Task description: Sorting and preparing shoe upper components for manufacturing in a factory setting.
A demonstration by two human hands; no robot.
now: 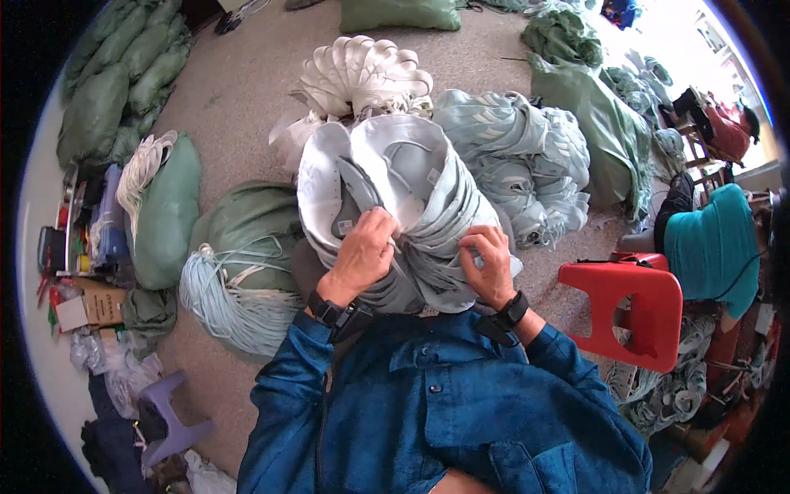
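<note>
A stack of nested pale grey-white shoe uppers (pixel 444 222) lies across my lap, its open collars facing up and away. My left hand (pixel 362 255) is closed, its fingers pinching an edge of an upper near the middle of the stack. Over the right flank of the stack, my right hand (pixel 487 262) has its thumb and forefinger brought together. What lies between those fingertips, if anything, is too small to tell. Beyond the stack, a fanned bundle of white uppers (pixel 362 74) rests on the floor. A hank of pale blue shoelaces (pixel 234 288) lies left of my left arm.
Blue-grey bundled uppers (pixel 514 148) sit at the far right, with a green sack (pixel 588 132) behind. A red plastic stool (pixel 629 309) stands near my right elbow. Green sacks (pixel 169 214) and a purple stool (pixel 173 416) are at left. A person in teal (pixel 712 243) sits at right.
</note>
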